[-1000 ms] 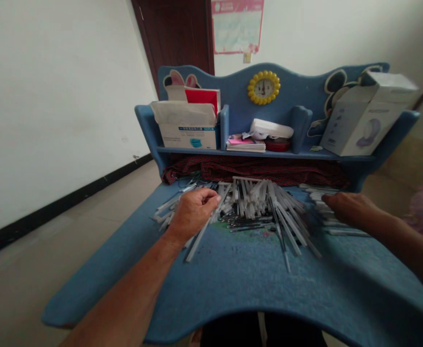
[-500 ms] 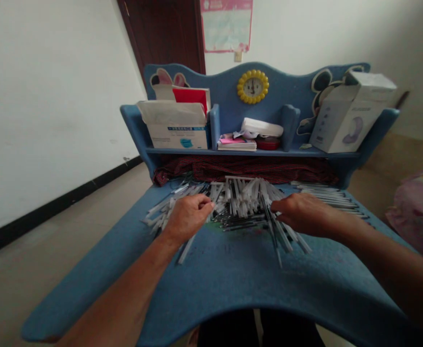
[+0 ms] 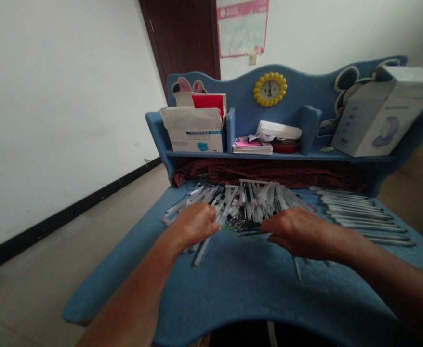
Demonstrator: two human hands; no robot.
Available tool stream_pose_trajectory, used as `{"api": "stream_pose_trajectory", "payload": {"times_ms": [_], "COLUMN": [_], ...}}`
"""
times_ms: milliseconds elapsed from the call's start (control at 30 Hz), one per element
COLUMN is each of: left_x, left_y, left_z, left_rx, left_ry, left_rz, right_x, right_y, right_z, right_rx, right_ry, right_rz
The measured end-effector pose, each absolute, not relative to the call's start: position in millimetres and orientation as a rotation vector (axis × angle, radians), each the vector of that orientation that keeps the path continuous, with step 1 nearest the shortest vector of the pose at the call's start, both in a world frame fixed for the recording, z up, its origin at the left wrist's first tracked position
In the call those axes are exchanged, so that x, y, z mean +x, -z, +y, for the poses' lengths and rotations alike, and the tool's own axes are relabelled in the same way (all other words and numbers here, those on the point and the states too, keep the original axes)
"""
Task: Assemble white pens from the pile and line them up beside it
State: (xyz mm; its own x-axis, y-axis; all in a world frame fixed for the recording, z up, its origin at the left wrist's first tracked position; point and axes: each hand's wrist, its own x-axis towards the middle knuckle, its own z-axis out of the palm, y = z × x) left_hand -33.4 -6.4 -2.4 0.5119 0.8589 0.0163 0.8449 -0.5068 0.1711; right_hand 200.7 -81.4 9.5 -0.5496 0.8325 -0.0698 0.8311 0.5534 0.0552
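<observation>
A heap of translucent plastic tubes [image 3: 258, 198], like pen barrels, lies in the middle of the blue desk [image 3: 240, 284]. Thin dark rods [image 3: 245, 227], like pen refills, lie along its front edge. My left hand [image 3: 196, 224] is closed in a pinch at the heap's left side, above a loose clear tube [image 3: 201, 251]. At the right front of the heap, my right hand [image 3: 294, 231] has its fingers closed and covers part of some tubes. Whatever is between the fingers of either hand is too small or hidden to make out.
Slim pens [image 3: 359, 212] lie in a row at the right. Behind the heap is a red checked cloth [image 3: 269, 172]. The shelf above holds a mask box [image 3: 197, 137], a stack of paper [image 3: 251, 148] and a white carton [image 3: 374, 120]. A yellow clock [image 3: 270, 89] is on the backboard.
The view has turned slightly left, so the desk sits further right. My right hand has moved left and nearer across the heap's front. My left hand has come slightly nearer.
</observation>
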Motion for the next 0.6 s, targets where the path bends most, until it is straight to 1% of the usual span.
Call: {"api": "stream_pose_trajectory", "payload": {"times_ms": [300, 467, 600], "left_x": [-23.2, -23.2, -26.3], "left_y": [4.1, 5.5, -1.9], "left_z": [-22.1, -20.1, -17.8], "left_rx": [2.716, 2.666, 2.631], "left_ry": [0.119, 0.019, 0.085], "left_rz": [1.607, 1.574, 1.549], "right_x": [199.8, 203.1, 206.5], "right_y": [-5.9, -3.8, -7.2], "right_z": [-80.2, -76.8, -75.5], "right_rx": [1.444, 1.463, 1.434], "right_ry": [0.034, -0.036, -0.044], "right_rz": [2.704, 2.665, 2.594]}}
